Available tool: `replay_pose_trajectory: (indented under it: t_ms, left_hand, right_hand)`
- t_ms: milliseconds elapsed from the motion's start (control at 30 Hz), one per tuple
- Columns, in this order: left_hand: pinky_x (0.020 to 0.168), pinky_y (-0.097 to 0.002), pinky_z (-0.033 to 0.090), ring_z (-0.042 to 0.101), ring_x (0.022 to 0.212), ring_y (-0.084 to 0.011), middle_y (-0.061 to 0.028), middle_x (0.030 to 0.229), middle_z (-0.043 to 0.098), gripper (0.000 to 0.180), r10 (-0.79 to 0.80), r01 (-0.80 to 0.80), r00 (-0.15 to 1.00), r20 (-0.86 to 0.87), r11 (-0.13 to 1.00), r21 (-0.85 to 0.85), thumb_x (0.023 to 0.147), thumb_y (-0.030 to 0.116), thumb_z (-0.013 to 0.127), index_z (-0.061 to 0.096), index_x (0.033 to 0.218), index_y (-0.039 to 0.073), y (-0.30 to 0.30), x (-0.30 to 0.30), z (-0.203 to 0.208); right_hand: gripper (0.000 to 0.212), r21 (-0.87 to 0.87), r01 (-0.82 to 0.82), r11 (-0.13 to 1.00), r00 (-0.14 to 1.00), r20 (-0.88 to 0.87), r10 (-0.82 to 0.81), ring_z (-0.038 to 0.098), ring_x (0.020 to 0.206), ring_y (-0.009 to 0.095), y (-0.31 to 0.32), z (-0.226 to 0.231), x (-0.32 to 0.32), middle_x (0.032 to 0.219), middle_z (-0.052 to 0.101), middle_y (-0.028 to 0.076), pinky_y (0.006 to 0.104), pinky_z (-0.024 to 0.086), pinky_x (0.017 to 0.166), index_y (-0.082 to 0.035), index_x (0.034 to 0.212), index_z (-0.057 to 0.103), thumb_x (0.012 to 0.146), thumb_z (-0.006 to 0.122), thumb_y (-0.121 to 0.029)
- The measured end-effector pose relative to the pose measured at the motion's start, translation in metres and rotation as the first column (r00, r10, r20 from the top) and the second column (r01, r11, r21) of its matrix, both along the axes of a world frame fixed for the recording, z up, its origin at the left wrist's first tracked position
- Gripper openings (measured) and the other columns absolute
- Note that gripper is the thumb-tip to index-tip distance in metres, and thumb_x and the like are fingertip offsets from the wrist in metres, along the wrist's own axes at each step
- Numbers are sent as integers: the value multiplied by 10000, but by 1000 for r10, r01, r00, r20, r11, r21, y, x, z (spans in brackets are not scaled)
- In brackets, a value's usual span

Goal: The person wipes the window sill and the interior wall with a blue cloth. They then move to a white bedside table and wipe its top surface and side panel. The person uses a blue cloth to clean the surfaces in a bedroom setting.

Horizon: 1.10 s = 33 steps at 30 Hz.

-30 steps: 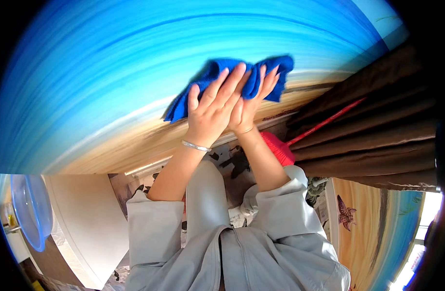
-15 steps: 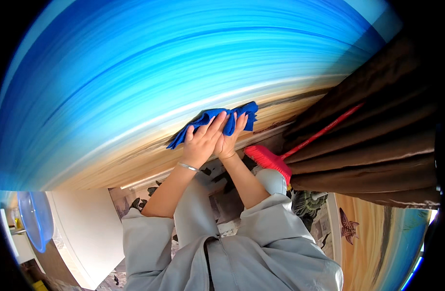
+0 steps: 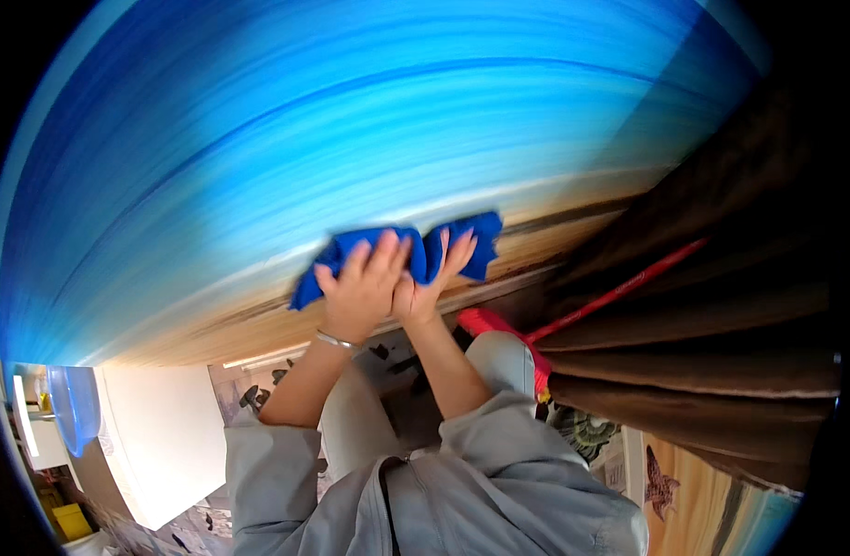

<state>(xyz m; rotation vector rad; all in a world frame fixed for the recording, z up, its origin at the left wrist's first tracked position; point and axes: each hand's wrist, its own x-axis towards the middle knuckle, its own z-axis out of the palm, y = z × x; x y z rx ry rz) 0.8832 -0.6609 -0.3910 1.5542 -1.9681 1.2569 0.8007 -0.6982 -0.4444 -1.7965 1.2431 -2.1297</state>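
Note:
A crumpled blue cloth [image 3: 485,243] lies against a glossy surface [image 3: 351,139] painted in blue, white and sandy bands. My left hand [image 3: 362,287] presses flat on the cloth's left part, fingers spread and slightly blurred, a silver bangle at the wrist. Close on its right is my right hand [image 3: 432,285], fingers stretched out over the cloth and its thumb side touching the left hand. A fold of cloth bulges up between the two hands. Neither hand has its fingers closed round the cloth, as far as I can see.
A red broom [image 3: 499,329] leans at my right, its handle across a dark brown curtain [image 3: 685,343]. To the lower left are a white box-like piece [image 3: 161,435] and a translucent blue basin [image 3: 73,408]. My grey-clad knees are close below the painted surface.
Both hands and the cloth have slid down and slightly left along the painted surface. The cloth is spread a little wider. My view has shifted slightly too.

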Motion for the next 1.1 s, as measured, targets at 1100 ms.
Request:
replay_pose_trajectory:
  t_ms: [1100]
  left_hand:
    - [1054,-537,78,293,1318,-229,33,1419,378,496,-87,85,995,-51,995,-41,816,267,487,487,1311,251,-81,-146,79]
  right_hand:
    - [654,-45,-15,999,998,-69,12,138,1335,464,-85,71,-150,1459,214,224,671,65,991,-72,1366,375,873,427,-498]
